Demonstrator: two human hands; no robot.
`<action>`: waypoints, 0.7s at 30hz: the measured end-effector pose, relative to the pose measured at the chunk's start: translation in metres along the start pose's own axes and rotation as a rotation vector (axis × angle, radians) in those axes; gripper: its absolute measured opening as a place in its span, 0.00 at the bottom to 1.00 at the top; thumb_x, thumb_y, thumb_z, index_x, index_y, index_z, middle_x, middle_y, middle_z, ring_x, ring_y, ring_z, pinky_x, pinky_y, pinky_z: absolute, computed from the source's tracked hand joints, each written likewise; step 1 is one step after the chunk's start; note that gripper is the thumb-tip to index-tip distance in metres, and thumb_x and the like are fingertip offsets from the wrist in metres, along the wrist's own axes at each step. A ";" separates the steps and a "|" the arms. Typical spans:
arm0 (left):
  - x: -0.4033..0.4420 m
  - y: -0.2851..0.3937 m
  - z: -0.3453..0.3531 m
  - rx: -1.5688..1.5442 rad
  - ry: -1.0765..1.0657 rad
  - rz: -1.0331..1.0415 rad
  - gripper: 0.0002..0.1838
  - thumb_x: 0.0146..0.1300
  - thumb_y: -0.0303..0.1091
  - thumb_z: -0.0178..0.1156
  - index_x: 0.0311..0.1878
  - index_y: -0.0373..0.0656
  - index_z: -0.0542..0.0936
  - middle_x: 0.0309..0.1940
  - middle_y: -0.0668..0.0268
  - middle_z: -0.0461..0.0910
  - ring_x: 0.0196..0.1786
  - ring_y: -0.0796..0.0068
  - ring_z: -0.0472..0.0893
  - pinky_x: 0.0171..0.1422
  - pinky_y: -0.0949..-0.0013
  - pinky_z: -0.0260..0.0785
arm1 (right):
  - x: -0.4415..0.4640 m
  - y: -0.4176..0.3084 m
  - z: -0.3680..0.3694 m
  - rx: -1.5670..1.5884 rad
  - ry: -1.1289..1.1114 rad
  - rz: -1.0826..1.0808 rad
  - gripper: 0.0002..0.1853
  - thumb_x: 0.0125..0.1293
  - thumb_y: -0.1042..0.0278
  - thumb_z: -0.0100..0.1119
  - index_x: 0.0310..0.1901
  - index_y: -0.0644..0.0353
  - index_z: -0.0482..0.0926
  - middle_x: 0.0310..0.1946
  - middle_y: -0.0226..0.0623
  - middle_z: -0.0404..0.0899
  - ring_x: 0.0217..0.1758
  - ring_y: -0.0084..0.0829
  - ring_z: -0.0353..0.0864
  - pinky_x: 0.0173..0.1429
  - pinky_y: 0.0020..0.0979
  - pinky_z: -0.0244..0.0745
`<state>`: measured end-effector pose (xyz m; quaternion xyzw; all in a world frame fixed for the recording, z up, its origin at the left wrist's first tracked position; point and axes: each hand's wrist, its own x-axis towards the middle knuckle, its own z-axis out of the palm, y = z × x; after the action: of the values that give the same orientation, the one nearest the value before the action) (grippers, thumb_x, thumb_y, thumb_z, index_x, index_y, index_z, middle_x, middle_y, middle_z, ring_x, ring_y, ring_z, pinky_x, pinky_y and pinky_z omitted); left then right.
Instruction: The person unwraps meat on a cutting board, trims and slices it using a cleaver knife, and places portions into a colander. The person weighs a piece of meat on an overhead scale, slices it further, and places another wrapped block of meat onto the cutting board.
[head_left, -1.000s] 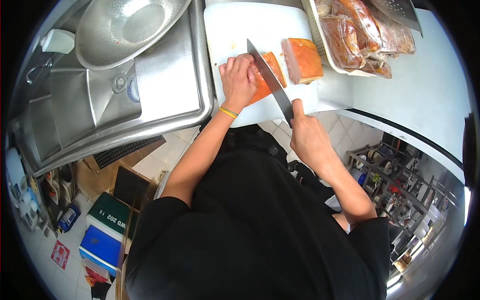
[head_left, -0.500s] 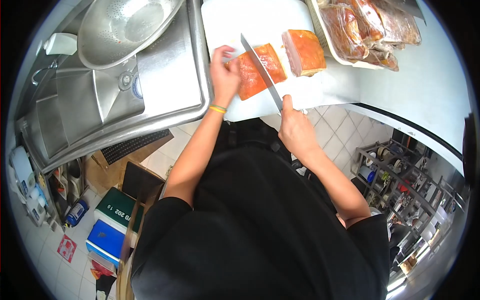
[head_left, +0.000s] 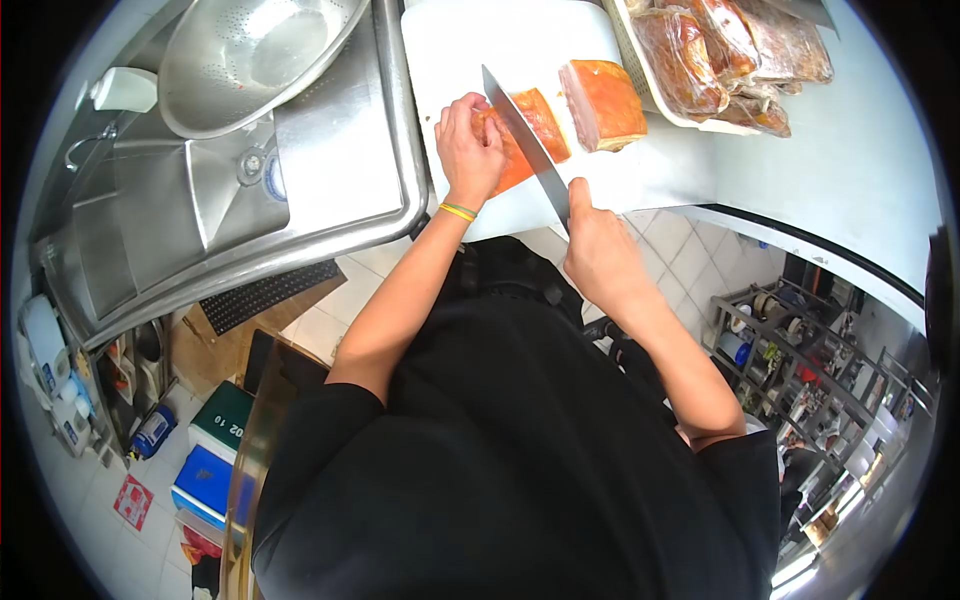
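Colander [head_left: 225, 95], perforated steel, lies well left of the fingers. Left hand [head_left: 470, 155] is nearer the meat [head_left: 540, 120], touching it with bent fingers; whether they pinch, we cannot tell. Meat, glossy orange, lies beneath and right of these fingers on the smooth white board [head_left: 510, 35]; its left end being covered, we cannot fix its long axis. Knife [head_left: 532, 150], flat tapering steel, runs obliquely over it, just right of the left fingertips; contact we cannot judge. Right hand [head_left: 605, 255] is wrapped round the knife's near end, fingers folded. Block [head_left: 610, 105], thick and pale-sided, lies beyond; farther right, we see film-wrapped pieces [head_left: 680, 60] in a basket [head_left: 621, 22].
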<state>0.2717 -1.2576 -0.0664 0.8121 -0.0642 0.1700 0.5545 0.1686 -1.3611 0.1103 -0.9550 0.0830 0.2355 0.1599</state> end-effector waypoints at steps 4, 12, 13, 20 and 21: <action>0.004 -0.006 0.004 0.072 0.002 0.046 0.19 0.53 0.21 0.60 0.50 0.43 0.75 0.39 0.65 0.78 0.46 0.61 0.76 0.50 0.59 0.63 | 0.015 -0.004 0.005 -0.008 0.009 -0.012 0.20 0.51 0.86 0.54 0.46 0.67 0.61 0.28 0.65 0.79 0.38 0.65 0.81 0.43 0.58 0.75; 0.003 -0.003 0.002 0.127 -0.031 0.050 0.21 0.53 0.22 0.59 0.53 0.45 0.75 0.40 0.65 0.77 0.44 0.61 0.75 0.47 0.57 0.62 | 0.024 -0.010 0.008 -0.029 0.026 0.008 0.22 0.52 0.85 0.54 0.50 0.71 0.62 0.28 0.65 0.79 0.38 0.65 0.80 0.43 0.57 0.75; 0.003 -0.004 0.002 0.123 -0.031 0.048 0.21 0.53 0.22 0.59 0.53 0.45 0.75 0.40 0.65 0.77 0.44 0.61 0.75 0.47 0.57 0.62 | 0.011 -0.010 0.007 -0.003 -0.023 0.052 0.21 0.52 0.85 0.55 0.49 0.71 0.62 0.28 0.65 0.79 0.38 0.65 0.80 0.43 0.57 0.76; 0.006 -0.005 0.000 0.135 -0.070 0.060 0.21 0.53 0.22 0.60 0.53 0.44 0.76 0.39 0.64 0.79 0.45 0.60 0.77 0.49 0.57 0.65 | 0.051 0.010 0.064 -0.028 0.063 0.040 0.22 0.51 0.84 0.56 0.48 0.68 0.61 0.25 0.63 0.79 0.36 0.63 0.82 0.41 0.57 0.76; 0.005 -0.004 0.001 0.137 -0.066 0.055 0.21 0.53 0.22 0.60 0.53 0.43 0.76 0.39 0.64 0.78 0.45 0.59 0.77 0.49 0.57 0.65 | 0.051 0.015 0.070 -0.022 0.063 0.050 0.22 0.51 0.84 0.56 0.48 0.68 0.61 0.25 0.63 0.79 0.36 0.63 0.82 0.41 0.57 0.76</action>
<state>0.2781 -1.2562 -0.0682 0.8511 -0.0930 0.1626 0.4904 0.1798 -1.3552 0.0235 -0.9613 0.1090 0.2102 0.1406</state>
